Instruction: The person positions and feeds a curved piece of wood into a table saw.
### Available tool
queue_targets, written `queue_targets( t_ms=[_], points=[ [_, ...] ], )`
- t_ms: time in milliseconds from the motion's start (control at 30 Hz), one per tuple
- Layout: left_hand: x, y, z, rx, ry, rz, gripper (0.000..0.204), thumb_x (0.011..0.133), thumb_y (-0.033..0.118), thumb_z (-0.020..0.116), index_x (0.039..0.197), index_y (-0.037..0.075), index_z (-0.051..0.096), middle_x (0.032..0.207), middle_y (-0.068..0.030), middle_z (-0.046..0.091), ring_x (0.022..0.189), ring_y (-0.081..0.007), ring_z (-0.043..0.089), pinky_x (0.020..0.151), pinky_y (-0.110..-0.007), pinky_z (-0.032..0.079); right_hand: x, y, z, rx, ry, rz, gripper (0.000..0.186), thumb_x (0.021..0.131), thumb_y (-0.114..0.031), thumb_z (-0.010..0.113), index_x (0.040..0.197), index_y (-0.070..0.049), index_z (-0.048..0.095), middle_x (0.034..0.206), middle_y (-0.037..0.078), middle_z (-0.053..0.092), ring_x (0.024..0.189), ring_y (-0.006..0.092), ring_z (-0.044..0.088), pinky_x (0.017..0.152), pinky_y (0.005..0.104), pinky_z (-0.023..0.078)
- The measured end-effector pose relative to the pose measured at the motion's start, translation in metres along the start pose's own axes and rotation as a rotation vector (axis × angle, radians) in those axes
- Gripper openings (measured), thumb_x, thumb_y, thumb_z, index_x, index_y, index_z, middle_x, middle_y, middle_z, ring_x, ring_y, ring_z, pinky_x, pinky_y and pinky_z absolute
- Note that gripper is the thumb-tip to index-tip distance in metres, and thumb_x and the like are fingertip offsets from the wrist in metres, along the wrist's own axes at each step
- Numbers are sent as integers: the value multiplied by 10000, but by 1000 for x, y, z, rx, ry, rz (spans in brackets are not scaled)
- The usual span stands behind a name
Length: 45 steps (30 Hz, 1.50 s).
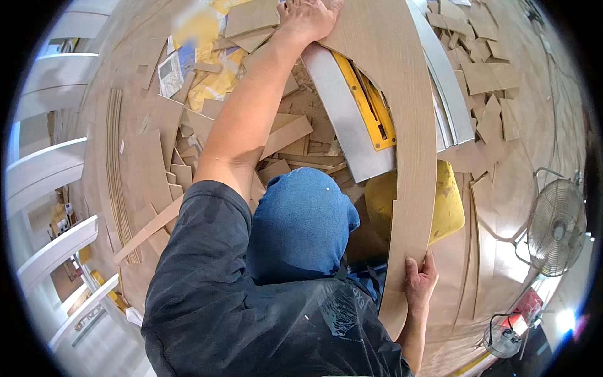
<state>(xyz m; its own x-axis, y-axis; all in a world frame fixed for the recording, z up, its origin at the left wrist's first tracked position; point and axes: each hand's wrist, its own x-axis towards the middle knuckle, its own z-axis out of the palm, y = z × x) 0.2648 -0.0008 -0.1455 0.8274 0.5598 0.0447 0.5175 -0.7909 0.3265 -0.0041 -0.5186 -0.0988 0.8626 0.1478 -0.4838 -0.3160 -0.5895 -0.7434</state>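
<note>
Right hand (422, 284) pinched on board (413, 125) edge; board runs forward from those fingers, over saw (352, 116). Left hand (309, 20) by far end, finger grip unclear. Uneven pressure could skew it.

The plank (414, 151) looks like matt wood, the saw table (339, 116) like smooth metal.

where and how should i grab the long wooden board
Grip the wooden board by its long right edge toward the near end, coming from the right, where the right hand is. It is long and flat, and that end extends beyond the metal table, so the exposed edge should probably suit a pinch.
</note>
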Motion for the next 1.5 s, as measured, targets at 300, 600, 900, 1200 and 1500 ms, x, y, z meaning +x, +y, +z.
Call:
queue_targets(
  t_ms=[300,600,900,1200,1500],
  points=[
    [4,-6,-3,-45,52,1,941,979,606,472,1506,-148,274,1496,-357,425,1404,-457,423,1178,-533,307,8,-18,0,-47,-8,67,476,955,-80,659,1406,23,549,1169,123,708,1069,153,639,947,314,516],
    [22,-25,5,-41,86,-30,980,956,638,506,1514,-133,272,1457,-367,462,1364,-469,468,1153,-524,362,32,-18,-2,-73,11,-5,479,927,-146,715,1364,-3,583,1105,149,741,1036,180,676,916,342,536],
    [22,-50,17,-528,344,-60,861,881,403,752,1440,-130,372,1352,-347,564,1241,-454,581,1036,-476,491,80,-31,-29,-252,-33,48,527,932,-186,695,1411,-25,547,1083,196,731,947,243,713,863,366,552],
    [10,-82,28,-1062,272,-404,836,878,438,782,1367,-165,472,1328,-291,617,1234,-344,620,1021,-400,502,151,-67,-31,-957,215,-432,908,880,-411,725,1589,-80,265,1547,274,315,1409,446,356,1157,522,299],
    [-24,-93,17,-1794,5,-439,548,915,172,783,1299,-115,518,1280,-213,619,1162,-307,627,1022,-426,527,231,-91,-64,-973,167,-558,802,866,-367,768,1556,-192,400,1488,215,396,1414,405,348,1174,512,270]
  ],
)
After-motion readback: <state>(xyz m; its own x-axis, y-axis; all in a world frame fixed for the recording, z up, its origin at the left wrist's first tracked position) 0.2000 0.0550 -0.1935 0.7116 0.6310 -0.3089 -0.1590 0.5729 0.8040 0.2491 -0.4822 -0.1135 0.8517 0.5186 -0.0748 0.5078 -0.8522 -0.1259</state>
